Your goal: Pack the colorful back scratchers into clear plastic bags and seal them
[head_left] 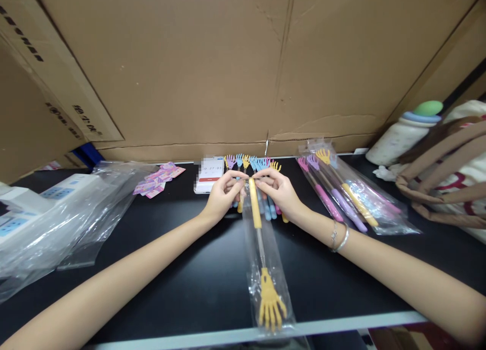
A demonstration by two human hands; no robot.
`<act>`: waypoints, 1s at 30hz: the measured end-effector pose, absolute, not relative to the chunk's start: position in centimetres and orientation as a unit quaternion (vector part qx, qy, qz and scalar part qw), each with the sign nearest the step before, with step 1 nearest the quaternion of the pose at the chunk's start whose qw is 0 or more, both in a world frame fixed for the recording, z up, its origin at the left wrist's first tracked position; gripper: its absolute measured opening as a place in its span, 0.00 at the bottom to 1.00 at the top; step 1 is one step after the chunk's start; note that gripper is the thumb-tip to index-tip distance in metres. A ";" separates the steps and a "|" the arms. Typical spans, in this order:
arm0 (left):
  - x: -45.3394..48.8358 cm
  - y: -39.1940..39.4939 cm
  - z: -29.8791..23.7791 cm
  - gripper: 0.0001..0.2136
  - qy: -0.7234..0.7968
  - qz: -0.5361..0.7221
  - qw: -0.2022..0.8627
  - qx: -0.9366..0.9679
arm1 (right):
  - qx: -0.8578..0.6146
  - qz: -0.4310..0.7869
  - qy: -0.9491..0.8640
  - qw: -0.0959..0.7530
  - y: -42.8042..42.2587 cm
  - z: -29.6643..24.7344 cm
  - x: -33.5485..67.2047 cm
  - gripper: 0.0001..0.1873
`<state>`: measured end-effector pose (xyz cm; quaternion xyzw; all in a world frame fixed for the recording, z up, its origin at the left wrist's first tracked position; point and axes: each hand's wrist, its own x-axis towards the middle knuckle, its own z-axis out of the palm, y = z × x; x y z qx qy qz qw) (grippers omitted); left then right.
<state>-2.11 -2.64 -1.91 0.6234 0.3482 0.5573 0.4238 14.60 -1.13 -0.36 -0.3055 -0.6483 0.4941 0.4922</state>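
A yellow back scratcher (258, 213) lies inside a narrow clear plastic bag (274, 243), its claw end toward me at the table's front edge and its handle pointing away. My left hand (228, 190) pinches the far end of this bag by the handle's tip. From the other side, my right hand (279, 190) grips the same end, fingertips almost meeting the left ones. Just behind both hands lies a row of loose back scratchers (246, 161) in purple, blue, yellow and pink, partly covered by my fingers.
Bagged back scratchers (357, 203) lie to the right, near a white bottle (398, 137) and a fabric bag with brown straps (444, 178). A phone with a timer (210, 172), pink cards (157, 180), clear plastic bags (87, 213) and white boxes (64, 188) are left. Cardboard (190, 76) walls the back.
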 end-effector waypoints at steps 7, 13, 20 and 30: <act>-2.0 -2.7 -2.0 0.08 0.348 0.564 0.417 0.622 | -0.311 0.485 -0.642 0.506 -0.9 -0.6 14.6 0.08; -2.1 -2.6 -2.0 0.05 0.348 0.565 0.416 0.622 | -0.311 0.472 -0.654 0.502 -0.7 -0.9 14.8 0.03; -2.1 -2.6 -2.0 0.05 0.346 0.558 0.426 0.622 | -0.286 0.496 -0.675 0.465 -0.9 -0.6 15.0 0.02; -2.0 -2.7 -1.8 0.06 0.335 0.546 0.429 0.636 | -0.302 0.516 -0.678 0.428 -1.2 -0.6 15.2 0.05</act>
